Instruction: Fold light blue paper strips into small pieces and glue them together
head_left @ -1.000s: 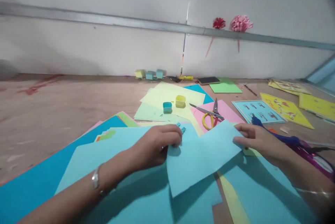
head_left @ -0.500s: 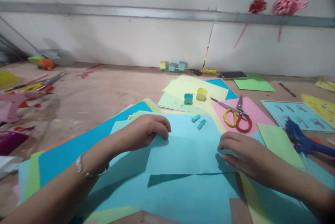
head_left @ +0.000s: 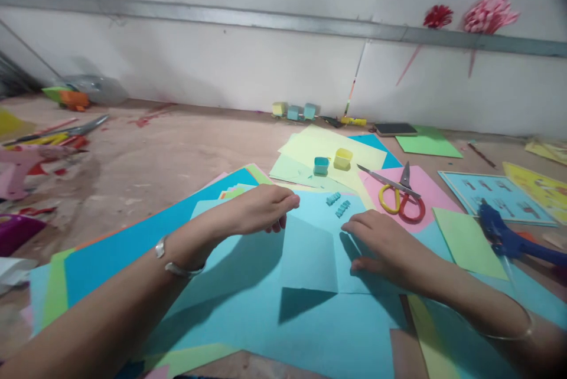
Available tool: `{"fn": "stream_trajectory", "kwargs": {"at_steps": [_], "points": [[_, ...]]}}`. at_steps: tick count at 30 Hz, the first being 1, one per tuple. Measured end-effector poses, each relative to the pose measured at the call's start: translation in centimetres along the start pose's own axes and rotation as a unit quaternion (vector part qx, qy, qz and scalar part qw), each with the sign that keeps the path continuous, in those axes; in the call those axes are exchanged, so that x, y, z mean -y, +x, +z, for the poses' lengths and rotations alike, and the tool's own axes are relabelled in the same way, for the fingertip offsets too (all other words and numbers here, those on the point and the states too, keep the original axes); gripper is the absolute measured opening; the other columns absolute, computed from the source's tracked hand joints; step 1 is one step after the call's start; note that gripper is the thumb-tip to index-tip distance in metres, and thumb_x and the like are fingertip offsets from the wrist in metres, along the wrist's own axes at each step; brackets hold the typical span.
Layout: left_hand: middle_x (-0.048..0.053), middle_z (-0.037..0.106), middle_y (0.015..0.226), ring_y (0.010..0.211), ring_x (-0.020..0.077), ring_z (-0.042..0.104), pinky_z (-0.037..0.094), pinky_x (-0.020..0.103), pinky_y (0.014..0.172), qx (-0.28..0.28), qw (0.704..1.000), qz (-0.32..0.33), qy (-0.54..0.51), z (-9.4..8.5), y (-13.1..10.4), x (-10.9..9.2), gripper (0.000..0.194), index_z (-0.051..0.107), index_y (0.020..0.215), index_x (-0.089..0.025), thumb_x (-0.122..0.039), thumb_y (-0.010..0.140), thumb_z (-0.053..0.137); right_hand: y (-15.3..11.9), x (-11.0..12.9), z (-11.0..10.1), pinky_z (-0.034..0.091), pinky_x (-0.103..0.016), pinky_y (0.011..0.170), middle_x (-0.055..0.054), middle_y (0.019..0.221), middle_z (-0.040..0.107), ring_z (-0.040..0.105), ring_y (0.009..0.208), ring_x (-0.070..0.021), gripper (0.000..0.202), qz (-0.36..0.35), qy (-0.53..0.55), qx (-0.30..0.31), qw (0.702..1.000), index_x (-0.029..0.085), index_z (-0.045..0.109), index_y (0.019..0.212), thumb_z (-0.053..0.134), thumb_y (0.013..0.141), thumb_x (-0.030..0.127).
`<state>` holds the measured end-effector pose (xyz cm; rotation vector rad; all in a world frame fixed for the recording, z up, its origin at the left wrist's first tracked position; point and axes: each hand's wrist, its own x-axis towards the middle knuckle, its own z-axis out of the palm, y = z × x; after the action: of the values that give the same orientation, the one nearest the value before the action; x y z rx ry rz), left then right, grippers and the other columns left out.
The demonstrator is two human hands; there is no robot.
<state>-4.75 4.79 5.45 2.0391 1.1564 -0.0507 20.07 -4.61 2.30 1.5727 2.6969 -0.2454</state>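
A light blue sheet of paper point(head_left: 309, 255) has its left part raised off the pile, bent along an upright line near its middle. At its upper left edge my left hand point(head_left: 261, 209) is closed, with the fingers curled on the sheet. My right hand point(head_left: 383, 240) is over the sheet's right part, thumb and fingers apart and nothing gripped between them. Beneath lies a larger light blue sheet point(head_left: 328, 332). Small crinkled blue paper pieces point(head_left: 339, 205) lie just beyond the hands.
Scissors point(head_left: 401, 196) with yellow and red handles rest on pink paper. Small blue point(head_left: 321, 166) and yellow boxes point(head_left: 342, 159) stand behind. A blue glue gun point(head_left: 500, 231) lies at right, a pink glue gun point(head_left: 18, 169) at left. Coloured sheets point(head_left: 110, 255) spread leftward.
My left hand has moved right, bringing the raised left edge of the sheet with it. My right hand has shifted left over the sheet.
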Motion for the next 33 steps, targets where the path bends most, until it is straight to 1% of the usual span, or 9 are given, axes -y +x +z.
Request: {"fn": "stream_trajectory", "kwargs": {"at_steps": [3, 5, 9, 12, 15, 18, 24, 28, 33], "points": [[0.010, 0.071, 0.086, 0.066, 0.0172, 0.064, 0.046, 0.025, 0.056, 0.013, 1.000, 0.014, -0.019, 0.0, 0.6, 0.1, 0.059, 0.067, 0.100, -0.012, -0.058, 0.095, 0.030, 0.3, 0.2, 0.4, 0.046, -0.035, 0.073, -0.012, 0.101, 0.068, 0.061, 0.092, -0.0273, 0.049, 0.006, -0.005, 0.007, 1.000, 0.015, 0.065, 0.109, 0.085, 0.066, 0.026], [0.008, 0.072, 0.083, 0.070, 0.0183, 0.063, 0.042, 0.024, 0.056, 0.015, 0.998, 0.039, 0.039, 0.4, 1.0, -0.1, 0.051, 0.070, 0.097, -0.014, -0.059, 0.089, 0.048, 0.5, 0.1, 0.8, 0.044, -0.033, 0.070, -0.010, 0.098, 0.068, 0.061, 0.090, -0.0269, 0.050, 0.016, 0.000, 0.009, 1.000, 0.016, 0.064, 0.109, 0.086, 0.064, 0.024], [0.006, 0.072, 0.086, 0.073, 0.0193, 0.062, 0.038, 0.024, 0.058, 0.007, 0.989, 0.057, 0.134, 2.1, 1.9, -0.9, 0.046, 0.072, 0.102, -0.019, -0.054, 0.073, 0.074, 0.6, -0.4, 1.4, 0.042, -0.031, 0.068, -0.008, 0.097, 0.067, 0.060, 0.090, -0.0261, 0.052, 0.033, 0.026, 0.021, 0.999, 0.018, 0.064, 0.108, 0.086, 0.063, 0.026], [0.004, 0.071, 0.085, 0.072, 0.0190, 0.060, 0.036, 0.025, 0.057, 0.002, 0.983, 0.069, 0.172, 3.0, 2.4, -1.5, 0.034, 0.072, 0.092, -0.020, -0.040, 0.067, 0.082, 0.7, -0.7, 1.5, 0.038, -0.029, 0.064, -0.007, 0.093, 0.067, 0.060, 0.087, -0.0245, 0.042, 0.034, 0.014, 0.010, 0.999, 0.018, 0.065, 0.099, 0.086, 0.064, 0.026], [-0.001, 0.064, 0.068, 0.061, 0.0155, 0.053, 0.030, 0.024, 0.052, -0.012, 0.976, 0.090, 0.200, 3.5, 2.5, -1.3, 0.014, 0.066, 0.074, -0.020, -0.025, 0.069, 0.078, 0.7, -0.9, 1.4, 0.032, -0.028, 0.059, -0.005, 0.081, 0.066, 0.058, 0.076, -0.0216, 0.020, 0.035, -0.005, 0.005, 0.999, 0.017, 0.063, 0.078, 0.081, 0.068, 0.019], [-0.003, 0.057, 0.060, 0.056, 0.0136, 0.048, 0.027, 0.024, 0.050, -0.026, 0.970, 0.123, 0.209, 3.9, 2.1, -0.7, 0.012, 0.060, 0.066, -0.019, -0.019, 0.073, 0.070, 0.3, -1.0, 1.6, 0.029, -0.028, 0.058, -0.004, 0.074, 0.064, 0.055, 0.072, -0.0187, 0.016, 0.022, -0.006, 0.001, 1.000, 0.017, 0.058, 0.068, 0.071, 0.073, 0.010], [0.000, 0.054, 0.068, 0.062, 0.0156, 0.047, 0.023, 0.028, 0.051, -0.076, 0.916, 0.249, 0.306, 5.6, 0.3, 0.6, 0.017, 0.051, 0.069, -0.019, -0.005, 0.079, 0.056, -1.5, -0.5, 2.7, 0.028, -0.031, 0.057, -0.003, 0.064, 0.054, 0.042, 0.062, -0.0166, 0.033, -0.146, -0.103, -0.186, 0.966, 0.017, 0.056, 0.064, 0.044, 0.088, -0.001], [0.000, 0.048, 0.068, 0.059, 0.0170, 0.041, 0.019, 0.030, 0.050, -0.094, 0.877, 0.309, 0.356, 6.4, -0.9, 1.0, 0.023, 0.047, 0.073, -0.021, -0.002, 0.086, 0.049, -3.2, 0.1, 3.1, 0.035, -0.034, 0.059, -0.007, 0.068, 0.061, 0.050, 0.068, -0.0191, 0.030, -0.199, -0.151, -0.228, 0.941, 0.015, 0.066, 0.074, 0.045, 0.091, 0.001], [0.001, 0.048, 0.070, 0.059, 0.0179, 0.040, 0.019, 0.032, 0.049, -0.096, 0.864, 0.330, 0.369, 6.8, -1.3, 1.7, 0.023, 0.045, 0.074, -0.021, -0.002, 0.086, 0.050, -5.1, -0.2, 4.3, 0.046, -0.038, 0.066, -0.012, 0.087, 0.069, 0.059, 0.080, -0.0228, 0.027, -0.182, -0.157, -0.246, 0.939, 0.011, 0.068, 0.098, 0.043, 0.092, 0.003]]}}
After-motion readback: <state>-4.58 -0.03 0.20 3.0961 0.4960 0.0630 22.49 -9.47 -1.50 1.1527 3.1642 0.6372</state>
